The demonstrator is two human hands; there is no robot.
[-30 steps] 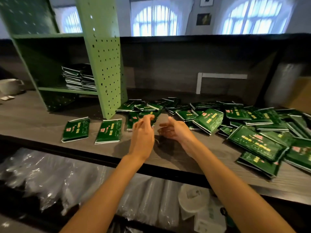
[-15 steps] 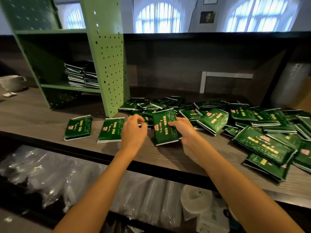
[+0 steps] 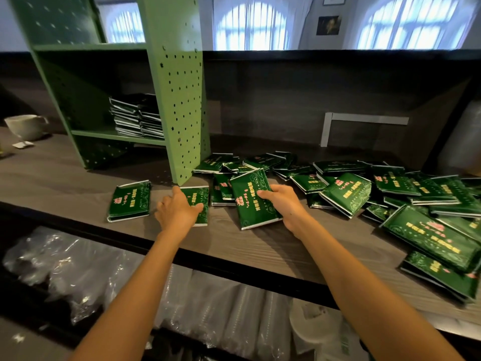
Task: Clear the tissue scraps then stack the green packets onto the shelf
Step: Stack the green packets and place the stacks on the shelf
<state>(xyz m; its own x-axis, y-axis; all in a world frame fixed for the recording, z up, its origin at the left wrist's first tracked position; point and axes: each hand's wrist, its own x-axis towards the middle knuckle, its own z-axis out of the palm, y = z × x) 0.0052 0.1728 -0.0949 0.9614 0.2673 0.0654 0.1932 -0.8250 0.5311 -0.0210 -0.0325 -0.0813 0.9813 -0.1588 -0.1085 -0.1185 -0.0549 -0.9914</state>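
Note:
Many dark green packets (image 3: 346, 194) lie in a loose pile on the wooden counter (image 3: 234, 243), mostly to the right. My right hand (image 3: 285, 205) grips one packet (image 3: 250, 199) by its right edge, thumb on its face, and holds it tilted against the counter. My left hand (image 3: 177, 211) covers the left half of a flat packet (image 3: 201, 204) and grips it, thumb across its face. Another packet (image 3: 130, 200) lies alone further left. Two stacks of packets (image 3: 138, 117) sit on the green perforated shelf (image 3: 179, 100).
A white cup (image 3: 24, 126) and a small white scrap (image 3: 23, 144) sit at the counter's far left. A white frame (image 3: 364, 121) leans on the back wall. Below the counter edge are clear plastic bags (image 3: 65, 264) and sleeves of cups (image 3: 234, 321).
My right hand drew a packet out of the pile and now holds it tilted. My left hand moved left onto the flat packet beside the shelf post.

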